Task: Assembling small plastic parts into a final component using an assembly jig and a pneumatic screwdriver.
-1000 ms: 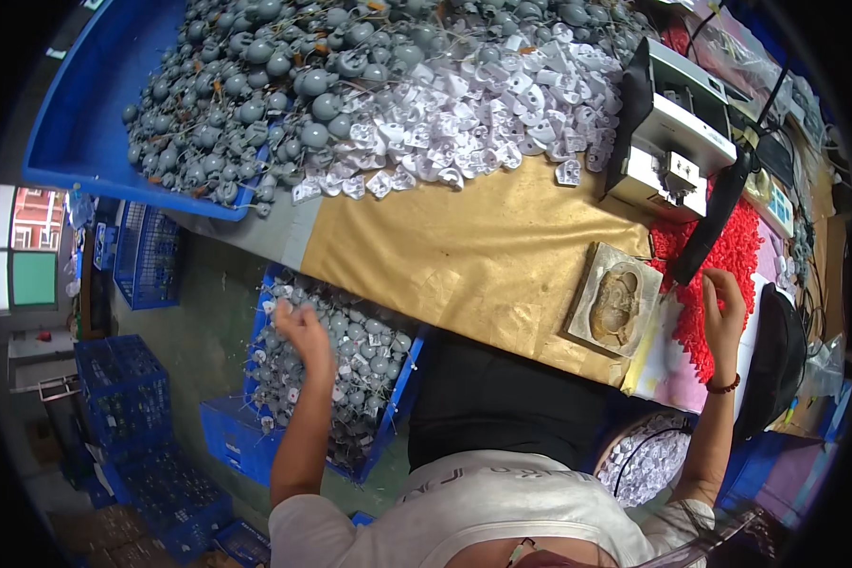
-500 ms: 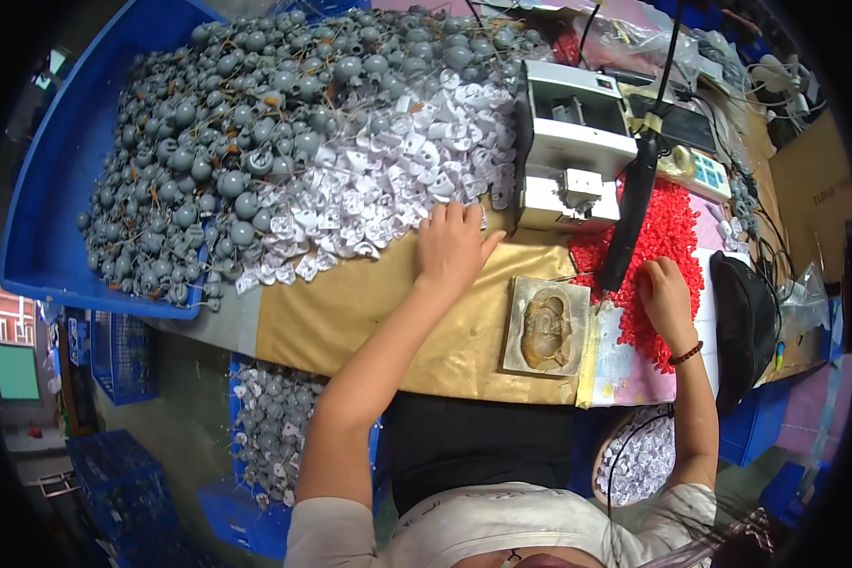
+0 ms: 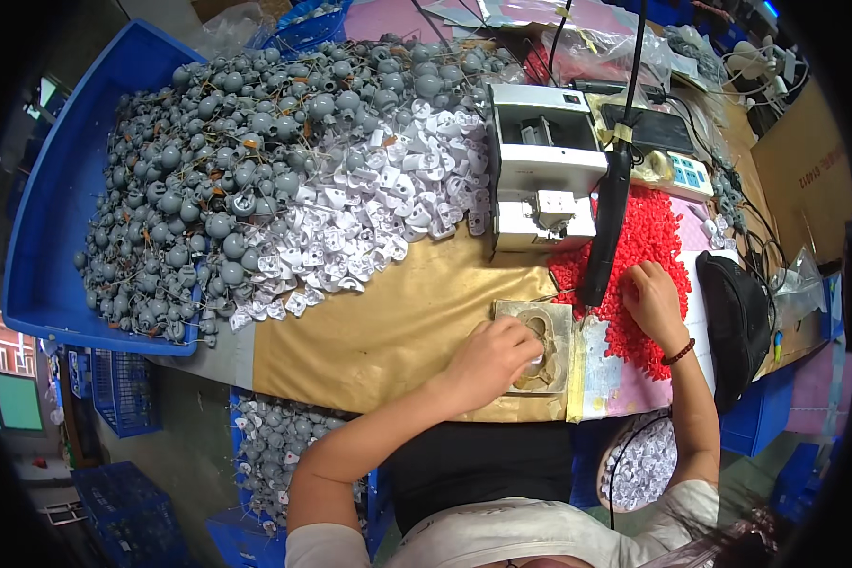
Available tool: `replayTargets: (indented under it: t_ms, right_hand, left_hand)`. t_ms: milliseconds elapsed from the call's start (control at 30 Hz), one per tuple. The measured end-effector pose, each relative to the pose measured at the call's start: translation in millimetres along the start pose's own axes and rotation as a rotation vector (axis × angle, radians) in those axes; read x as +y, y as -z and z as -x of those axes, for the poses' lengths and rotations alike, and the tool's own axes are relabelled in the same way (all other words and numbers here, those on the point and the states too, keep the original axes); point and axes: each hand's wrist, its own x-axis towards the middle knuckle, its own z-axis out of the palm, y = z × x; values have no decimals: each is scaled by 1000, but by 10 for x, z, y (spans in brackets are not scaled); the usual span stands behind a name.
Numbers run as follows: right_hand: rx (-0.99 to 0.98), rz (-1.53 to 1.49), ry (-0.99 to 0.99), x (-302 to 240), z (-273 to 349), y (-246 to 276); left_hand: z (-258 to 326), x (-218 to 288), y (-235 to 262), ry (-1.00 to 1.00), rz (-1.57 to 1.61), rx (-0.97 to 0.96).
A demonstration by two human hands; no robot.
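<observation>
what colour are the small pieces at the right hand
Bright red; the small pieces show best in the head view.

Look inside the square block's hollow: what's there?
The hollow shows a brownish surface on its right, with a white bit at the left hand. The hand covers its left part; anything beneath is hidden.

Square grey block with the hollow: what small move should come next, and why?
Probably seat the small white piece in the grey block: the left hand holds it at the hollow, while the right hand is at small red pieces.
</observation>
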Motion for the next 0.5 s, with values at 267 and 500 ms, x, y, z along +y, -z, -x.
replayTargets:
  t_ms: [267,500]
  right_hand:
    - [-57,48,13,79,39,-12]
    - [-12,-116,-18,9,-44,48]
  left_hand:
    - [-256,-85,222,201,106,116]
    - [-853,-1594,1518,189,-794,527]
